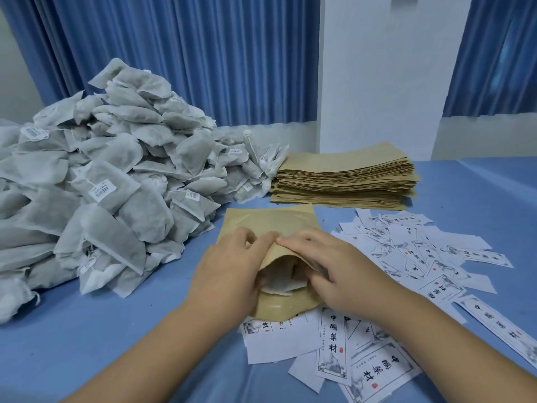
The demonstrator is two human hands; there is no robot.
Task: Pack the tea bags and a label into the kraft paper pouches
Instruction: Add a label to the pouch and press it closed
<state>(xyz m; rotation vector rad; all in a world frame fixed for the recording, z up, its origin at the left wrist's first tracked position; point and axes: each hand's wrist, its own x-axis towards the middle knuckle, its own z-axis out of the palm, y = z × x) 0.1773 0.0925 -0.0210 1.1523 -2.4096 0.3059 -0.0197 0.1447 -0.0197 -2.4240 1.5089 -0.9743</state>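
A kraft paper pouch lies flat in the middle of the table, its mouth toward me and pulled open. My left hand grips the left lip of the mouth. My right hand pinches the upper lip and lifts it. Inside the opening shows a white tea bag. A large heap of grey-white tea bags fills the left side. Loose printed labels lie scattered on the right and in front of the pouch.
A tall stack of flat kraft pouches stands behind the open pouch. The table has a blue cloth. Blue curtains and a white wall pillar close off the back.
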